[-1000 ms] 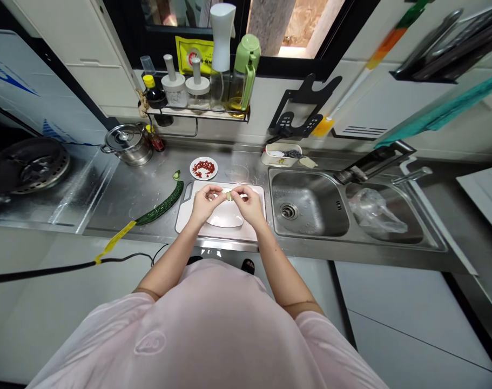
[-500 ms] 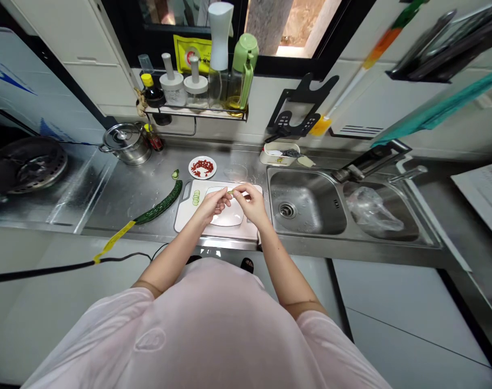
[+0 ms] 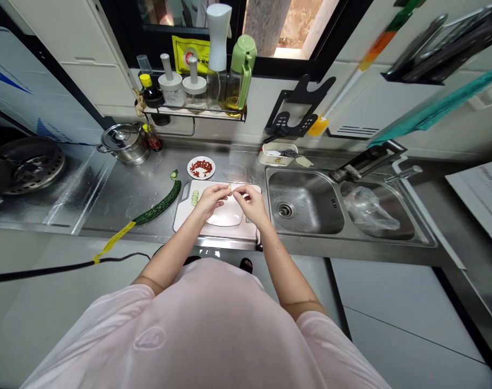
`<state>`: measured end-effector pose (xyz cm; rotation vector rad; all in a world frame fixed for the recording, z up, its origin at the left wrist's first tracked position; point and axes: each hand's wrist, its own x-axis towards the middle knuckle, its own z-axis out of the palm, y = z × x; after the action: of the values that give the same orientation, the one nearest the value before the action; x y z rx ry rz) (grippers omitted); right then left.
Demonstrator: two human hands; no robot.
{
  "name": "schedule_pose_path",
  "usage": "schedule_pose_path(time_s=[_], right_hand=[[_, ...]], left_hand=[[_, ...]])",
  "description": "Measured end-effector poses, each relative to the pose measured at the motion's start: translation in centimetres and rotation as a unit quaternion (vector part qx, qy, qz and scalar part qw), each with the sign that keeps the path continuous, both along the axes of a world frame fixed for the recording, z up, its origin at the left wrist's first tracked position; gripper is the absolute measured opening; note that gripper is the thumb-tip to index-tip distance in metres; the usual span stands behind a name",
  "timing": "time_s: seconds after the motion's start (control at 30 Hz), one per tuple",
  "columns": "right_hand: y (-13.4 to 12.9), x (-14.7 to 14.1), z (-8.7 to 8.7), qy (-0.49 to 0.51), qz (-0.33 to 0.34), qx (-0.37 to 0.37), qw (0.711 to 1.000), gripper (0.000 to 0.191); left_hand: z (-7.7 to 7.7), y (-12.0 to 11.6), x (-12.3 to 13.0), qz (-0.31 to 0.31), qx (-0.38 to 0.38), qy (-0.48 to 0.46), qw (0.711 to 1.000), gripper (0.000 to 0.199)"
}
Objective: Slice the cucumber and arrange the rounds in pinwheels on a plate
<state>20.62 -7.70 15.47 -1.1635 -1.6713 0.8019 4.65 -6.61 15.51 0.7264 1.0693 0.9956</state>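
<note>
My left hand point(image 3: 209, 200) and my right hand point(image 3: 249, 202) meet above a white cutting board point(image 3: 229, 235), their fingertips pinching a small pale green piece point(image 3: 229, 187), possibly cucumber. Below my hands, a shallow white dish point(image 3: 227, 216) rests on the board. Several thin cucumber slices point(image 3: 195, 198) lie in a stack at the board's left side, close to my left hand. Left of the board lie a long dark green cucumber point(image 3: 159, 202) and a small cut cucumber end point(image 3: 174, 174). A white plate of chopped red chili point(image 3: 201, 168) stands behind the board.
The board sits on a stainless steel counter point(image 3: 120, 194). To its right is a double steel sink point(image 3: 302, 202), with a plastic bag point(image 3: 369, 209) in the far basin. A steel pot point(image 3: 124, 144) and a gas burner point(image 3: 25, 165) stand left; a shelf of bottles point(image 3: 193, 113) runs behind.
My hands have shifted slightly away from me, still holding the small piece between them. The view has drifted slightly. The cucumber slices, hidden one second ago, now show at the board's left.
</note>
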Motion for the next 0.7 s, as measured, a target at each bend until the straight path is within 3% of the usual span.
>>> schedule_pose_path(time_s=[0.43, 0.57, 0.7], right_hand=[[0.4, 0.3, -1.6, 0.026, -0.007, -0.073, 0.997, 0.021], [0.5, 0.8, -2.2, 0.010, -0.009, -0.092, 0.996, 0.021], [0.9, 1.6, -4.0, -0.031, -0.003, -0.116, 0.993, 0.020]], left_hand=[[-1.8, 0.9, 0.7, 0.011, 0.022, 0.013, 1.000, 0.039], [-3.1, 1.2, 1.1, 0.013, 0.031, 0.029, 0.999, 0.041], [-5.1, 1.6, 1.3, -0.011, 0.010, 0.025, 1.000, 0.042]])
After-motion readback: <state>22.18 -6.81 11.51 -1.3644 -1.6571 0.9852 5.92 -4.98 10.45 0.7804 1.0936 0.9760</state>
